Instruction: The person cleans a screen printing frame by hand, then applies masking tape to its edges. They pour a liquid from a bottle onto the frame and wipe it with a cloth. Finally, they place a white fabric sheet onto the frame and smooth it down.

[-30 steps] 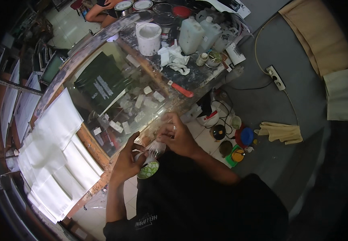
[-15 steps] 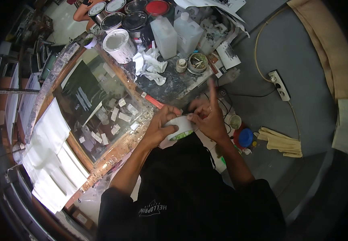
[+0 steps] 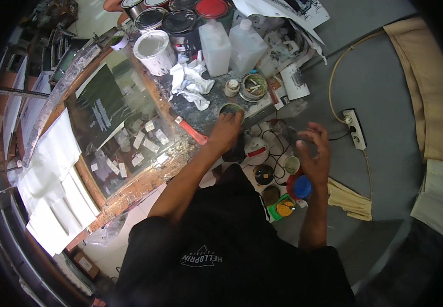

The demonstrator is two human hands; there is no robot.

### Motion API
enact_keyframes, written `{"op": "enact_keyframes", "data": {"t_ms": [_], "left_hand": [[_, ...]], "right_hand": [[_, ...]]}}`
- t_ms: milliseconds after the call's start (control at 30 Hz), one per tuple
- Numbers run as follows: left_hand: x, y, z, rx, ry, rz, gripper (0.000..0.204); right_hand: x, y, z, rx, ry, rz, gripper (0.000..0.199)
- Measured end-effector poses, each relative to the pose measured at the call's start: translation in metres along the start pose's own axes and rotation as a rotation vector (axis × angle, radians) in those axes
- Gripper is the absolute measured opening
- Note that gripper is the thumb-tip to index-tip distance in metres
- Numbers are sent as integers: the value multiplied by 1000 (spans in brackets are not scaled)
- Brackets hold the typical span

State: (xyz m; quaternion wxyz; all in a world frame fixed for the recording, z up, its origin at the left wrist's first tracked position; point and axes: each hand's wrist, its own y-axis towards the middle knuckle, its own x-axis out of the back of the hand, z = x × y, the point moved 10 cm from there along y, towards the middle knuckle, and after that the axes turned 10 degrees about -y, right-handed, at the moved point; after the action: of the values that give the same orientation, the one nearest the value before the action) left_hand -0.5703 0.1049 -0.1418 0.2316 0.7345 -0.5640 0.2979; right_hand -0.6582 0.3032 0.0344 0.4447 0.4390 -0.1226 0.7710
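L hand (image 3: 227,131) fwd at roll (image 3: 231,108), R hand (image 3: 314,151) half-curled

The left hand (image 3: 225,132), close to the body a second ago, now reaches forward to the dark worktop (image 3: 201,113), carrying the tape roll (image 3: 231,108) with it, fingers bent over the near rim. The roll's round opening, turned toward the body before, now faces up. The right hand (image 3: 314,151) is off the roll and well apart to the right, fingers loosely curled. The green and orange items (image 3: 284,205), mostly hidden half a second ago, show again.
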Motion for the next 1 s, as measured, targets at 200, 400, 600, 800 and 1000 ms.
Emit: {"op": "enact_keyframes", "data": {"t_ms": [200,400,600,800,1000], "left_hand": [[80,-46,-24,-85,-625,-383,68],[53,-112,-18,348,-1857,48,81],[64,-217,9,322,-2077,122,52],[92,-370,93,745,-1559,-637,13],[73,-487,147,991,-1482,-1097,18]], "right_hand": [[-35,0,25,-176,323,172,7],[-106,-37,82,-201,508,463,12],[-174,-103,154,-225,597,767,13],[-253,-166,215,45,206,747,20],[-364,-210,285,306,-27,901,79]]}}
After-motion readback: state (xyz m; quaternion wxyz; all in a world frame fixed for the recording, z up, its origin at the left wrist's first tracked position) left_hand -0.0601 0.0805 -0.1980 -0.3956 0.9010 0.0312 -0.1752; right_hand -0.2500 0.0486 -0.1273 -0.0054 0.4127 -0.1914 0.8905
